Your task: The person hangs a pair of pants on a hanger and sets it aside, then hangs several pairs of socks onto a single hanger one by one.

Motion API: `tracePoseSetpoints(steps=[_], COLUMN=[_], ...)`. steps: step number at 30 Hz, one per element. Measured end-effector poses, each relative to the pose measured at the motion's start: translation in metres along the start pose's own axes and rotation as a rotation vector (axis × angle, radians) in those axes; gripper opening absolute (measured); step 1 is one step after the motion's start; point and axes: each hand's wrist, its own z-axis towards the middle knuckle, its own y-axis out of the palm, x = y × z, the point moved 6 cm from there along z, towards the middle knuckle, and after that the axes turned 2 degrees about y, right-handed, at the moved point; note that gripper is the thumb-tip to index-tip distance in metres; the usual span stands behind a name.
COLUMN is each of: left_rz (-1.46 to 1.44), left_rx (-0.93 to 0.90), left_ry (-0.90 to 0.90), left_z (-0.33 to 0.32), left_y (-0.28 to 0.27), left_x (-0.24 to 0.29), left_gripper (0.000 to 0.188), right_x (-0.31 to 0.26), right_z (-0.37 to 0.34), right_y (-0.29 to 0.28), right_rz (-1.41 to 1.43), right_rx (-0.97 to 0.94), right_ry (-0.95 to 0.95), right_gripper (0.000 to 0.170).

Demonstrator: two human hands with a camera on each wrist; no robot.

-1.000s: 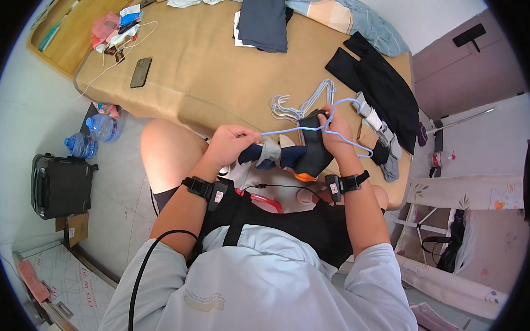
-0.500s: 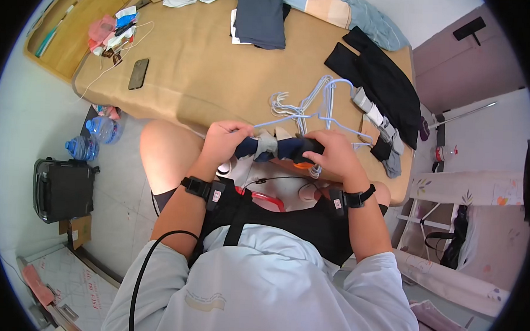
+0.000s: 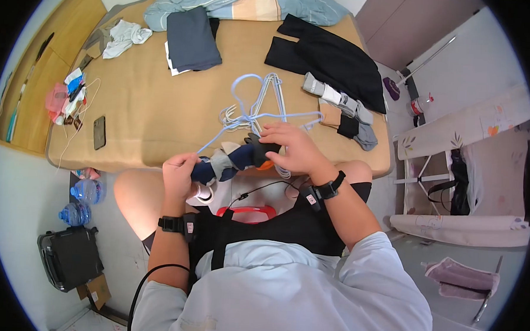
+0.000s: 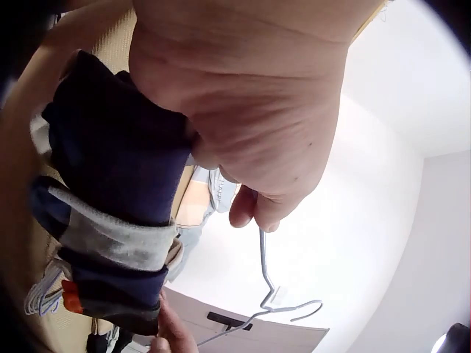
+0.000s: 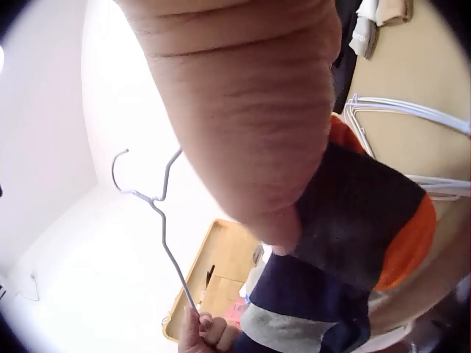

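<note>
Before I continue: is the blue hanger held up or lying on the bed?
Held up: the left hand pinches the blue hanger; both wrist views show its hook off the bed.

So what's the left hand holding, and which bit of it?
The blue hanger, pinched by the left hand at the outer end of one side. Whether it grips the navy sock too, I can't tell.

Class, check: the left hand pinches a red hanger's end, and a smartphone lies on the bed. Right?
The hanger is light blue, not red, as the head view shows; the left hand pinches its end, and the smartphone lies on the bed.
</note>
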Motion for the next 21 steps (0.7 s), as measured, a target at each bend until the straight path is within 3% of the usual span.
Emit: tracePoseSetpoints(steps=[3, 7, 9, 10, 12, 13, 15, 16, 21], left_rz=[-0.042, -0.007, -0.038, -0.075, -0.055, -0.034, -0.032, -0.034, -0.045], left_rx=[0.03, 0.086, 0.095, 0.105, 0.129, 0.156, 0.144, 0.128, 0.146], left_ry=[0.006, 0.038, 0.043, 0.052, 0.042, 0.025, 0.034, 0.03, 0.033], left_z=[0.004, 0.006, 0.005, 0.007, 0.007, 0.008, 0.009, 0.008, 0.009], left_y=[-0.008, -0.011, -0.005, -0.003, -0.004, -0.006, -0.01, -0.01, -0.006], left_x=[-0.007, -0.008, -0.006, -0.003, -0.007, -0.01, -0.01, -0.011, -0.014], left_gripper=[0.012, 0.014, 0.015, 0.015, 0.016, 0.016, 0.016, 0.017, 0.017], right_x=[0.02, 0.117, 0.191, 0.23, 0.303, 0.299, 0.281, 0.281, 0.274], right_z=[-0.015, -0.047, -0.076, -0.103, -0.158, -0.155, -0.166, -0.168, -0.159], right_y=[-0.022, -0.051, -0.052, -0.046, -0.041, -0.045, -0.051, -0.048, -0.035], right_rz=[0.202, 0.171, 0.349, 0.351, -0.098, -0.091, -0.349, -0.313, -0.401], right_rx=[0.117, 0.434, 0.528, 0.531, 0.491, 0.498, 0.494, 0.457, 0.494], right_ry=[0.028, 0.686, 1.032, 1.03, 1.241, 1.232, 1.29, 1.332, 1.32], right_gripper=[0.019, 0.013, 0.019, 0.019, 0.033, 0.033, 0.047, 0.049, 0.047])
